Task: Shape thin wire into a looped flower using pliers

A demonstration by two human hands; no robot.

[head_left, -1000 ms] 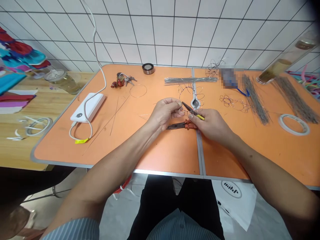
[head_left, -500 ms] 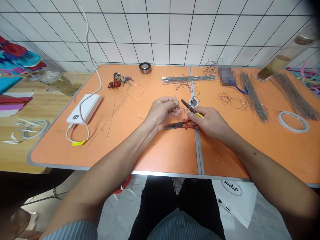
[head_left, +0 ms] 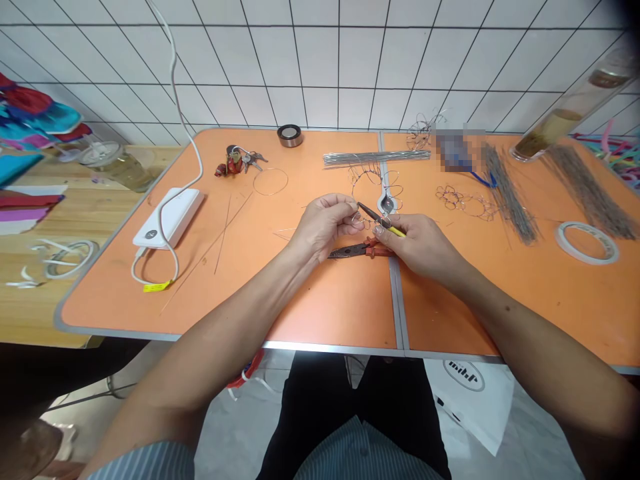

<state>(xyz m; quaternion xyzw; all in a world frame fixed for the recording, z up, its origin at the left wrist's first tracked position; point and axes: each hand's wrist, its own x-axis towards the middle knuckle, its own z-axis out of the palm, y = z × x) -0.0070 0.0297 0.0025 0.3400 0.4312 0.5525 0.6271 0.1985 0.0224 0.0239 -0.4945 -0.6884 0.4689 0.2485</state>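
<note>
Between thumb and forefinger, my left hand (head_left: pixel 330 223) pinches a thin bent wire (head_left: pixel 371 175) whose loops rise above both hands. My right hand (head_left: pixel 417 241) grips pliers with a yellow handle (head_left: pixel 397 231). Their dark jaws (head_left: pixel 369 212) point left and reach the wire close to my left fingertips; whether they are clamped on it I cannot tell. Just below my hands lies a second pair of pliers (head_left: pixel 350 251) with red handles, flat on the orange table (head_left: pixel 320 313). Behind the jaws sits a small white-rimmed oval object (head_left: pixel 387 203).
Straight wires (head_left: pixel 377 157) lie beyond my hands. Wire bundles (head_left: pixel 510 197), a looped wire piece (head_left: pixel 465 203) and a white ring roll (head_left: pixel 587 243) are on the right. Left are a white power bank (head_left: pixel 169 219) with its cable, keys (head_left: pixel 253 160) and a tape roll (head_left: pixel 290 136).
The pliers' jaws in my right hand have moved slightly left, closer to my left fingertips. My left hand has stayed almost still, pinching the wire.
</note>
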